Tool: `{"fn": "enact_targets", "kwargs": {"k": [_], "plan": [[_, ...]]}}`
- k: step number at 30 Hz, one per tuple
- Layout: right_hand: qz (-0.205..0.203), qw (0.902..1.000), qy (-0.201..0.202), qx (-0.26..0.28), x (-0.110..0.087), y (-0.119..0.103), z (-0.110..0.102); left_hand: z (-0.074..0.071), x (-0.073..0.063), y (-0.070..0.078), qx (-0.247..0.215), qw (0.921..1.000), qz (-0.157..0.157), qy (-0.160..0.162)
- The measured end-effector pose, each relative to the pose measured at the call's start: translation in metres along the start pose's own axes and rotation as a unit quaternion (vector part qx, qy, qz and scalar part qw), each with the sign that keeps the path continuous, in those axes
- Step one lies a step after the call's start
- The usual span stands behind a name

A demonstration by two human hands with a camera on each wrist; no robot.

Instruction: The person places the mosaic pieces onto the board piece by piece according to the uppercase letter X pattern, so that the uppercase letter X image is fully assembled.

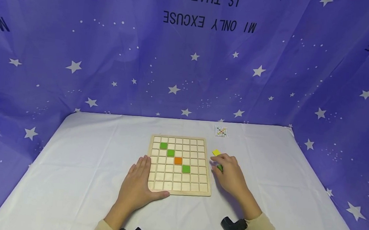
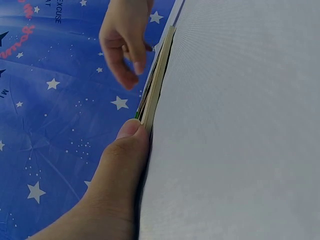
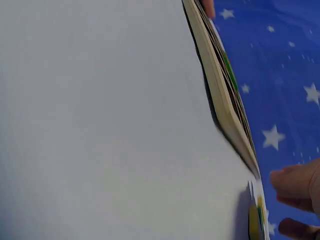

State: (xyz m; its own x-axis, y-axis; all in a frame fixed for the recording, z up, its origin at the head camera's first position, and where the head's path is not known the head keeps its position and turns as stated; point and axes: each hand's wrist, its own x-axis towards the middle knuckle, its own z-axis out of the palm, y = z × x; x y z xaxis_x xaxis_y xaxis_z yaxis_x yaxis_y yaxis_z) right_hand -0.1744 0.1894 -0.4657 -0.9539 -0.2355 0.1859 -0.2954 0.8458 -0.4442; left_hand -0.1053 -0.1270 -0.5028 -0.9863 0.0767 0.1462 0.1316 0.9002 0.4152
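Note:
A square wooden grid board [image 1: 194, 193] lies on the white-covered table. Three green tiles [image 1: 163, 146] and an orange tile [image 1: 178, 160] form a diagonal in its cells. My left hand [image 1: 138, 185] steadies the board's near left corner, straight fingers along the left edge and thumb [image 2: 131, 131] on the front edge. To the right of the board, my right hand [image 1: 231, 173] hovers with fingers bent and parted. Beneath it, a yellow tile [image 1: 216, 152] and a green tile [image 1: 220, 167] show partly; the hand hides the rest. In the right wrist view its fingertips stand apart from the tiles [image 3: 255, 220].
A small card [image 1: 221, 131] with a coloured grid pattern lies beyond the board, near the table's back edge. Behind the table hangs a purple-blue curtain [image 1: 149, 65] with stars and lettering. Each wrist wears a black device [image 1: 233, 225].

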Motion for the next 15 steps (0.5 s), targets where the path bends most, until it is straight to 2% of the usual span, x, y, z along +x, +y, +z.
{"fn": "enact_targets", "kwargs": {"k": [7, 15], "plan": [[0.034, 0.9988, 0.001, -0.034, -0.002, 0.026, -0.005, 0.0, 0.0, -0.001, 0.001, 1.0, 0.0, 0.001], [0.03, 0.999, -0.006, -0.033, -0.003, 0.032, -0.006, 0.001, 0.0, -0.001, 0.004, 1.0, 0.002, 0.002]]}}
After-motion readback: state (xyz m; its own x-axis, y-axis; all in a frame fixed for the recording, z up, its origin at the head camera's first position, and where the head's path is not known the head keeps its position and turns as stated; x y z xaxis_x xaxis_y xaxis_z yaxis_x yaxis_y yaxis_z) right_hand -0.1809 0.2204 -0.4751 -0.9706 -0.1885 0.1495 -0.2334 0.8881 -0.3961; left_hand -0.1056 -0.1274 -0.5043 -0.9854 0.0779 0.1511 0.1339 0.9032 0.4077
